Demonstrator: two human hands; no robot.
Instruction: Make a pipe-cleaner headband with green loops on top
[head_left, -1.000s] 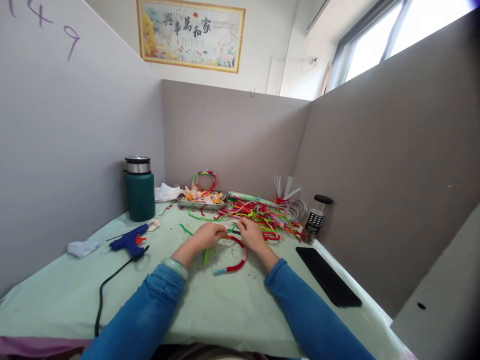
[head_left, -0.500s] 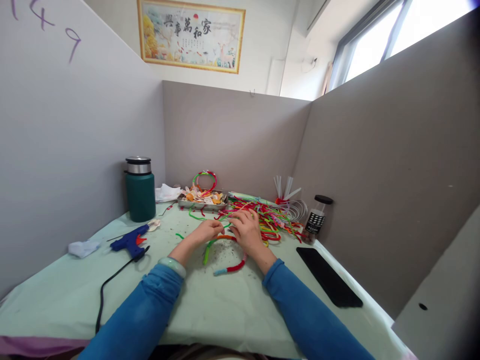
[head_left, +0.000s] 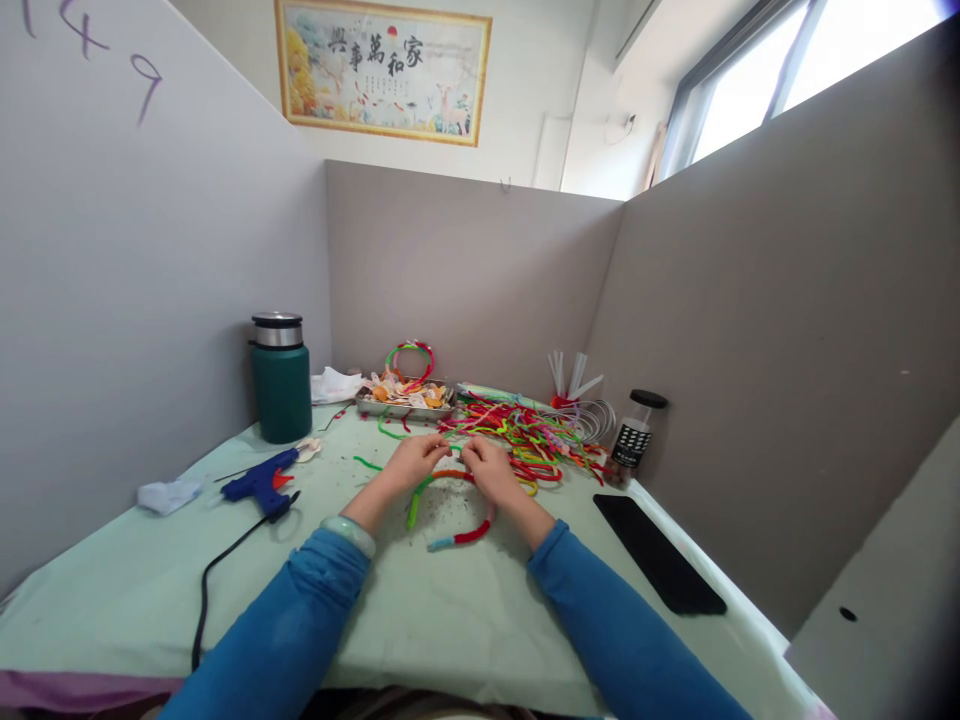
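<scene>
Left hand (head_left: pixel 414 463) and right hand (head_left: pixel 491 472), fingers pinching a green strip (head_left: pixel 455 449); coloured arc (head_left: pixel 448 475) just nearside! Uneven tugging could loosen it, that strip.

Left hand (head_left: pixel 415 465) and right hand (head_left: pixel 489 472) pinch green fuzzy strip (head_left: pixel 456 449) between fingertips, near multicolour open hoop (head_left: pixel 472 536) on table (head_left: pixel 450 620). Blue glue gun (head_left: pixel 261 484), teal flask (head_left: pixel 280 392) at left; metal tray (head_left: pixel 401 410), tangled strips (head_left: pixel 529 430) behind.

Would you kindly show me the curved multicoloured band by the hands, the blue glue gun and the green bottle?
Curved band (head_left: pixel 472 536): head view, on its red section.
Glue gun (head_left: pixel 259 482): head view, on its blue body.
Green bottle (head_left: pixel 281 396): head view, on its body below the lid.
</scene>
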